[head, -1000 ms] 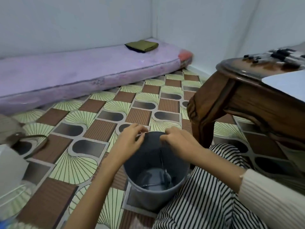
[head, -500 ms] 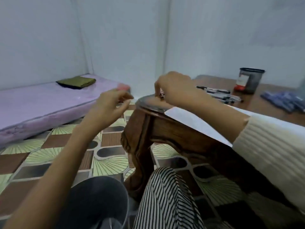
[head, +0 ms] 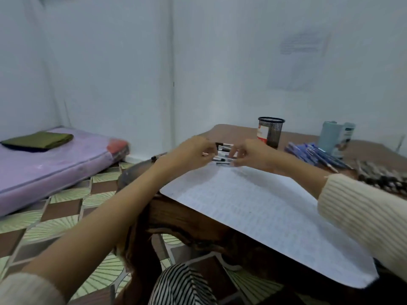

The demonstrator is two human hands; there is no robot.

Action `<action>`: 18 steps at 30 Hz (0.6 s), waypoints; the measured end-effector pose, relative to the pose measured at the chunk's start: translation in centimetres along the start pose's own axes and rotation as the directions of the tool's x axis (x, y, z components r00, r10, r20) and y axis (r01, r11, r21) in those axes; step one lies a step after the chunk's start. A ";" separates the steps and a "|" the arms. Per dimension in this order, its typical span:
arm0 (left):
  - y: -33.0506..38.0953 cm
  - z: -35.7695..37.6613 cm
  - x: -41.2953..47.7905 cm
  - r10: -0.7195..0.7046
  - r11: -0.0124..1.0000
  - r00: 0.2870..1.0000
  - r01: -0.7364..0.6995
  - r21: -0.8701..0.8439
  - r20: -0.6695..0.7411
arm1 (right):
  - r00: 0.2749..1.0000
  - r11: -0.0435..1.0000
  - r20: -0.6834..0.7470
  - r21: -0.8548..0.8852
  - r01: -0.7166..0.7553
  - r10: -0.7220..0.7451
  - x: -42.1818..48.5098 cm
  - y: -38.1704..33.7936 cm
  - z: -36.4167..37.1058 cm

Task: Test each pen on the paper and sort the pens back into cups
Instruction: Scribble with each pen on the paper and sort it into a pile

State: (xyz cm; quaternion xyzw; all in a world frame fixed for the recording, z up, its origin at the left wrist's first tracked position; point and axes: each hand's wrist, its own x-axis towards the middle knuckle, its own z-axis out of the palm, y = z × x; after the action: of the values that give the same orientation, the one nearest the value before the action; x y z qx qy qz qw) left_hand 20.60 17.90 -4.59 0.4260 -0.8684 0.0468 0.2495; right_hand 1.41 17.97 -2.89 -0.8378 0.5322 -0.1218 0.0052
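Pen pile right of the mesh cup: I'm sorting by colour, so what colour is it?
The pen pile is blue, clearest in the head view.

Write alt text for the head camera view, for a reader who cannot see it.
The left hand and right hand hold a bundle of black-and-white pens between them at the far edge of a lined paper on a wooden table. A black mesh cup and blue pens sit behind.

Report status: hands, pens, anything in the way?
Left hand, right hand both grip black pens at paper's far edge. Mesh cup upright behind. Nothing between them.
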 end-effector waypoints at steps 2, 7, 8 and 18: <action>0.5 0.6 0.7 0.067 0.998 0.997 -0.067 0.008 0.028 | 1.000 0.998 -0.008 0.055 0.029 -0.029 0.2 0.7 1.5; 1.7 1.6 1.1 0.210 0.976 0.974 -0.215 0.047 0.085 | 0.994 0.962 -0.109 0.272 0.030 0.000 0.1 2.4 2.4; 1.8 1.8 1.2 0.227 0.972 0.971 -0.230 0.046 0.070 | 0.993 0.932 -0.104 0.362 -0.006 0.047 0.0 3.0 2.2; 2.9 4.1 4.2 0.216 0.968 0.976 -0.214 -0.128 0.007 | 0.757 0.208 -0.153 0.978 0.022 0.636 -3.1 10.1 -1.2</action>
State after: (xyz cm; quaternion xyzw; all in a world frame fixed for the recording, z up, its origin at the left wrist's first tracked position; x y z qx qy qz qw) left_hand 14.64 15.56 -5.76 0.3132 -0.9132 0.0139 0.2603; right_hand -9.08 16.47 -3.75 -0.4589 0.4926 -0.6354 0.3783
